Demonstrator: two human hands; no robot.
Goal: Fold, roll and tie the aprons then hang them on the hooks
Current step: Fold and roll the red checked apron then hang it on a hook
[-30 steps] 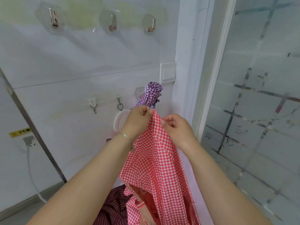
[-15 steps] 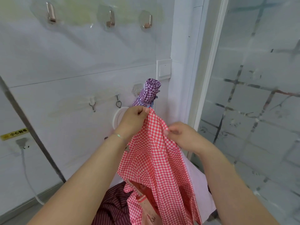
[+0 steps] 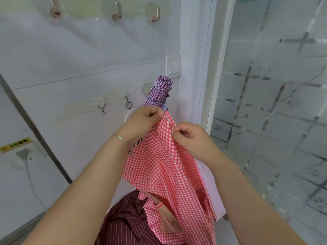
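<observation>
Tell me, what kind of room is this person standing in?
Probably a home utility corner or entry beside a bathroom. Wall hooks line a white tiled wall, a light switch sits by a frosted glass door, and a rolled purple apron hangs there.

Just behind the left hand's fingers (image 3: 155, 113) hangs the rolled apron (image 3: 160, 91) (on the wall); the light switch (image 3: 173, 65) sits above it, three hooks (image 3: 116, 12) higher left. Below both hands drapes the checked apron (image 3: 164, 165), the striped apron (image 3: 123, 225) beneath.
</observation>
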